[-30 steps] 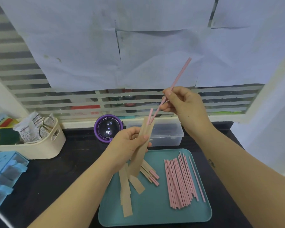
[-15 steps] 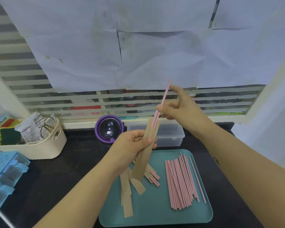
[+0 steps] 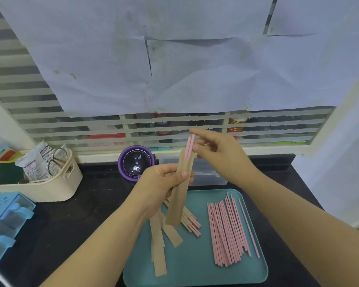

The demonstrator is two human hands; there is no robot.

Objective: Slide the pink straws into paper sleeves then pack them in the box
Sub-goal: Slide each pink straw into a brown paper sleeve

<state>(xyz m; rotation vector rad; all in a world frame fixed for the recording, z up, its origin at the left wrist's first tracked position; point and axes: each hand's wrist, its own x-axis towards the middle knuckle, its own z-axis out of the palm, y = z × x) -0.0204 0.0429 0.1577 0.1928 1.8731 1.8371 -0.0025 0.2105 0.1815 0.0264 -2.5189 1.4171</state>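
The straw (image 3: 188, 147) has slid deep into the sleeve (image 3: 178, 195) (only tips showing).

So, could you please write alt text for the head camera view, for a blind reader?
A person's left hand holds a brown paper sleeve nearly upright, two pink straw ends sticking out of its top, with the right hand at those ends. Below, a teal tray holds loose pink straws and more sleeves.
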